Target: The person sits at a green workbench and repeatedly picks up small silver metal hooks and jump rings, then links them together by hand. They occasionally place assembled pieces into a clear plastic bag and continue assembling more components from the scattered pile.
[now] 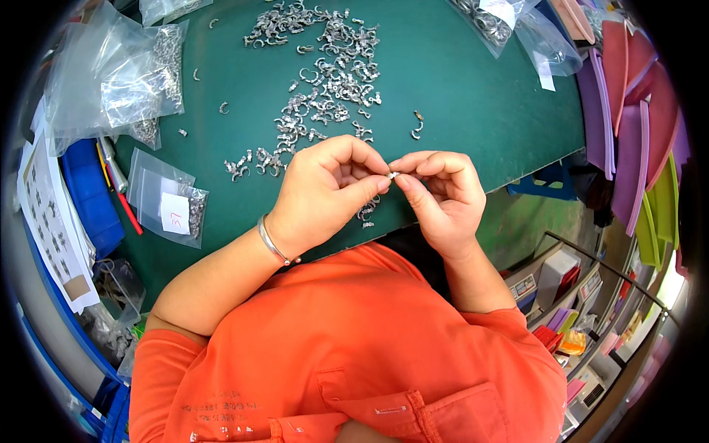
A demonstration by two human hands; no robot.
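The left hand [325, 188] and right hand [444, 196] meet over the near side of the green counter [480, 92], each grip narrowed to a thumb-and-finger pinch on a small silver piece [394, 176] between them. Handling it well likely calls for one hand holding it steady while the other makes light, small adjustments. Working low, near the loose metal pieces [336, 83], should make a slip easy to recover.
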